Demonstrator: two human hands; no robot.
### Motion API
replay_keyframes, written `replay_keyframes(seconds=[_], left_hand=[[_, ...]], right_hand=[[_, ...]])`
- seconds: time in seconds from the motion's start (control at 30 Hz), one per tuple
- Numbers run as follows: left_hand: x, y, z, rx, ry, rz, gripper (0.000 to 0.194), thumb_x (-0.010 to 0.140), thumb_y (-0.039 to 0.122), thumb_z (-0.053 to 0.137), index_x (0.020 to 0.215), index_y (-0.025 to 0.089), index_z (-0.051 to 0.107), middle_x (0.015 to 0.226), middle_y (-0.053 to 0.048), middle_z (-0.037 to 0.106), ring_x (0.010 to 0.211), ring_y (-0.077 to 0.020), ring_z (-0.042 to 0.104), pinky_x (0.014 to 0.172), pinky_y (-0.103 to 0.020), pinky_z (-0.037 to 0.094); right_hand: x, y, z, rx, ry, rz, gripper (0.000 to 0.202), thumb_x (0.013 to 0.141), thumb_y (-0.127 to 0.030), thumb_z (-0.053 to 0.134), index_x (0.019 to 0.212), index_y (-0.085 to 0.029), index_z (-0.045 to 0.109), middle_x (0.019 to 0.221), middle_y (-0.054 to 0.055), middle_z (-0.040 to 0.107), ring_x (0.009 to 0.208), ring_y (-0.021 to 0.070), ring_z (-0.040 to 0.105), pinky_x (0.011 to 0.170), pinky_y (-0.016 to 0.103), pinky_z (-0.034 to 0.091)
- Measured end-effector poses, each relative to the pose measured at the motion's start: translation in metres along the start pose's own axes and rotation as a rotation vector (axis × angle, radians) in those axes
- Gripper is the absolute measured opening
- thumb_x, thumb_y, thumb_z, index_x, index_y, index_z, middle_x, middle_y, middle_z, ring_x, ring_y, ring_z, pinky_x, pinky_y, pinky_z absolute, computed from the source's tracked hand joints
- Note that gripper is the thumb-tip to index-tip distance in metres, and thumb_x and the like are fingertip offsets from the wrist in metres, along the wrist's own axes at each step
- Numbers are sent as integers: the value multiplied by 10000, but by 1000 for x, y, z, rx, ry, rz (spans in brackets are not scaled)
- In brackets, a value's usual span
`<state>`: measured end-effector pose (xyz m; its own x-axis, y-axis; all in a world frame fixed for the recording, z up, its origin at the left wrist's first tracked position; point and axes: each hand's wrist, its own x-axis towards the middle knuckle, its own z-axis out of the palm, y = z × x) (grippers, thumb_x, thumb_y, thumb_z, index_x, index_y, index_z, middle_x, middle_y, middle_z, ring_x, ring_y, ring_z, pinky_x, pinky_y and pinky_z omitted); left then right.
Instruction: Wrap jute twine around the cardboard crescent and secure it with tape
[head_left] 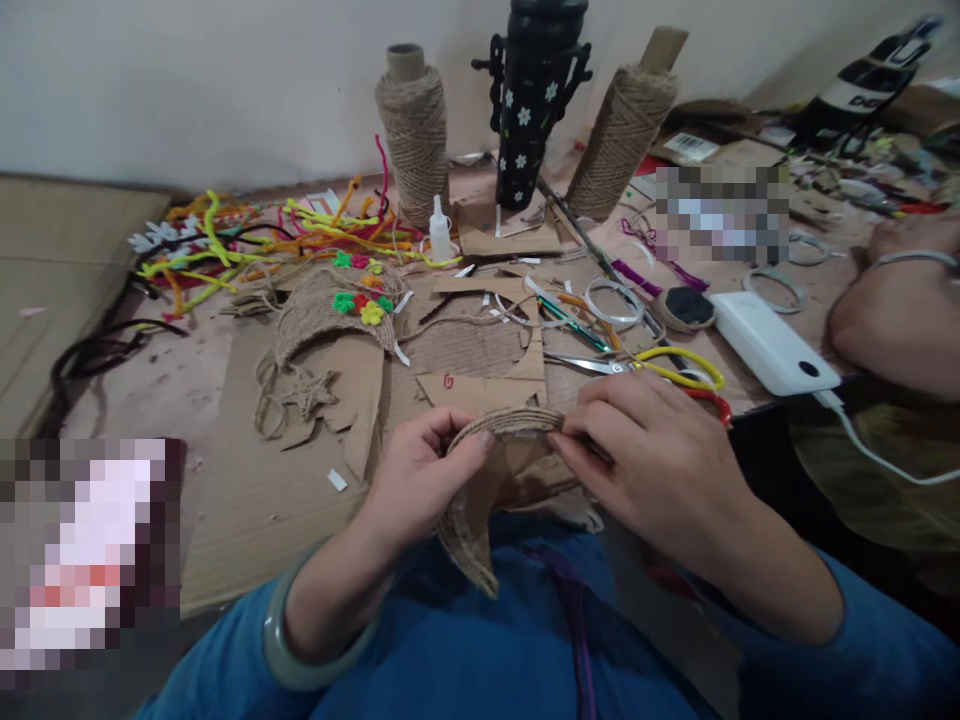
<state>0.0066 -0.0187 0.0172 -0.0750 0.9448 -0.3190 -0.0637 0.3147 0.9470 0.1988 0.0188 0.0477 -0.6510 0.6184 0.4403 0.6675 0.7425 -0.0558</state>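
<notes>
A cardboard crescent point(469, 525) partly wound with jute twine hangs between my hands, close to my body. My left hand point(420, 470) grips its curved upper edge, thumb on the near side. At the crescent's right end, the fingers of my right hand point(645, 450) pinch the edge or the twine; which one is hidden. Beyond my left hand lies a finished-looking twine crescent point(315, 310) with small green, red and yellow flowers. A twine star point(307, 393) with a loop of string rests in front of it. Scissors point(600, 366) with yellow and red handles lie beyond my right hand.
Two twine spools point(412, 140) and a black flowered vase point(525, 120) stand by the wall. A glue bottle point(440, 235) is near coloured pipe cleaners point(217, 240). A white power bank point(776, 345) with cable lies right, near another person's arm point(892, 310). Cut cardboard point(247, 530) covers the table.
</notes>
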Motion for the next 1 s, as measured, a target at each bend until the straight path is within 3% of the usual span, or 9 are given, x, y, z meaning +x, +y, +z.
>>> replay_keyframes(seconds=[0.27,0.43,0.57,0.77,1.0], left_hand=[[0,0,-1,4,-18,11,116,708,281,653,692,167,639,559,43,564,480,-78,455,459,-192,351],[-1,-1,-1,0,-10,14,122,710,288,661,698,168,644,552,51,547,471,-72,430,451,-187,339],[-1,-2,-1,-33,-11,19,131,713,293,665,698,165,641,550,45,547,478,-73,431,453,-184,341],[-1,-1,0,-67,-30,17,166,687,304,695,674,153,626,540,45,535,480,-69,421,447,-177,329],[3,-3,-1,-69,-187,-15,172,698,316,694,700,152,644,585,34,564,511,-74,450,486,-186,360]], right_hand=[[3,-1,5,98,45,-1,117,860,-172,523,782,-176,611,801,72,641,763,204,563,701,342,463],[7,-1,7,162,38,71,73,843,-175,526,846,-168,598,856,83,648,840,215,577,761,344,469],[11,3,10,301,-93,143,185,825,-195,517,979,-141,605,929,85,681,884,220,619,762,339,481],[15,9,7,444,-216,226,209,819,-219,491,948,-164,646,860,46,704,790,194,643,668,297,478],[27,7,6,518,-372,125,155,793,-194,522,866,-188,658,790,18,691,717,164,624,628,266,439]])
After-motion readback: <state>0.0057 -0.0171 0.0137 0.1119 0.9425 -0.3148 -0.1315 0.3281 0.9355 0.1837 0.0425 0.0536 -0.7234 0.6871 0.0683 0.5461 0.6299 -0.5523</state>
